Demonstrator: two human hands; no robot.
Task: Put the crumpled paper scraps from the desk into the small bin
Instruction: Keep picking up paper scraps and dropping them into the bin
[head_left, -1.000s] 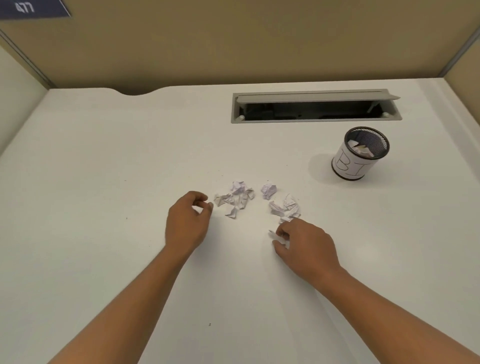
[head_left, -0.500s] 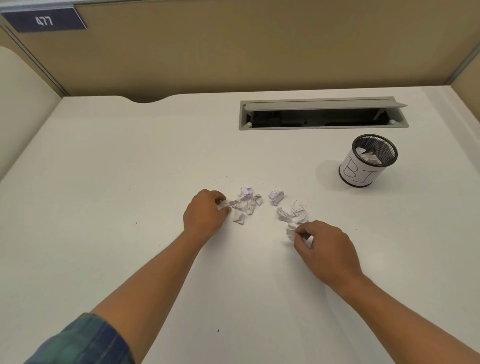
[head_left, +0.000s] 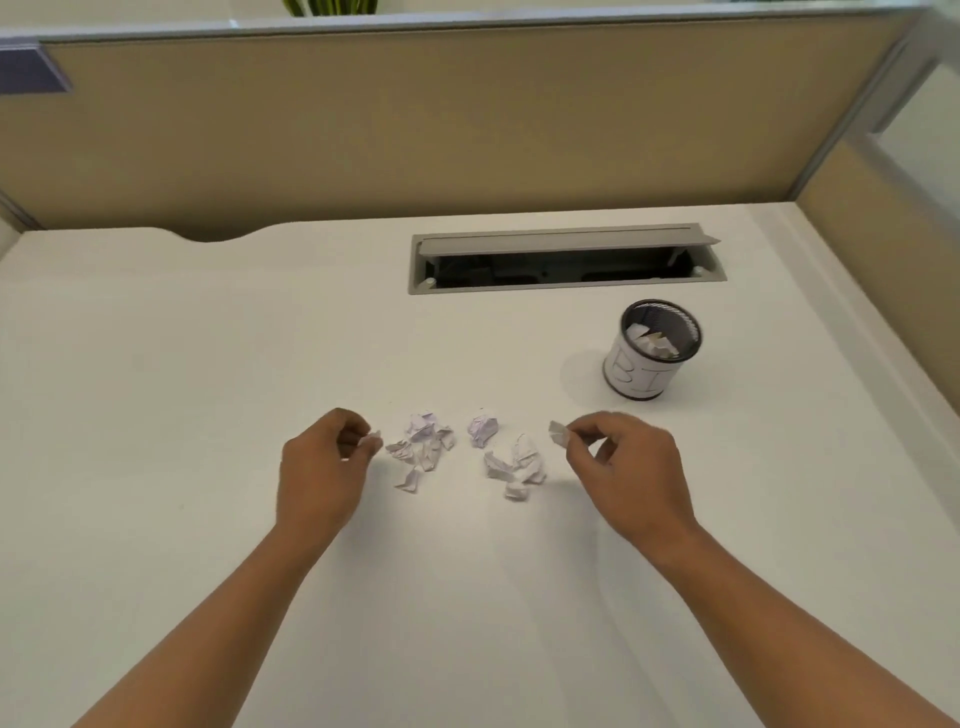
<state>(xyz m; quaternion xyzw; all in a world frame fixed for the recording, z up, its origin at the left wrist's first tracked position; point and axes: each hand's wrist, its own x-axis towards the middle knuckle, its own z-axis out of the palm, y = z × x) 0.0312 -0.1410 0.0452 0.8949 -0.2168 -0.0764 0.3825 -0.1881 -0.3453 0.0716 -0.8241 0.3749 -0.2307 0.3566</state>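
Several crumpled white paper scraps lie mid-desk in two clusters, a left cluster (head_left: 423, 444) and a right cluster (head_left: 514, 465), with one ball (head_left: 483, 427) between them. My left hand (head_left: 324, 470) pinches a small scrap (head_left: 375, 440) at the left cluster's edge. My right hand (head_left: 626, 475) holds another scrap (head_left: 558, 432) lifted just above the desk, right of the clusters. The small bin (head_left: 649, 353), a black mesh cup with a white label, stands to the far right and has scraps inside.
A grey cable hatch (head_left: 566, 257) is open in the white desk (head_left: 208, 415) behind the bin. Tan partition walls (head_left: 415, 130) close off the back and right side.
Both hands closed on a scrap each. My right hand rose off the desk with its scrap and moved right toward the bin. The camera tilted upward.
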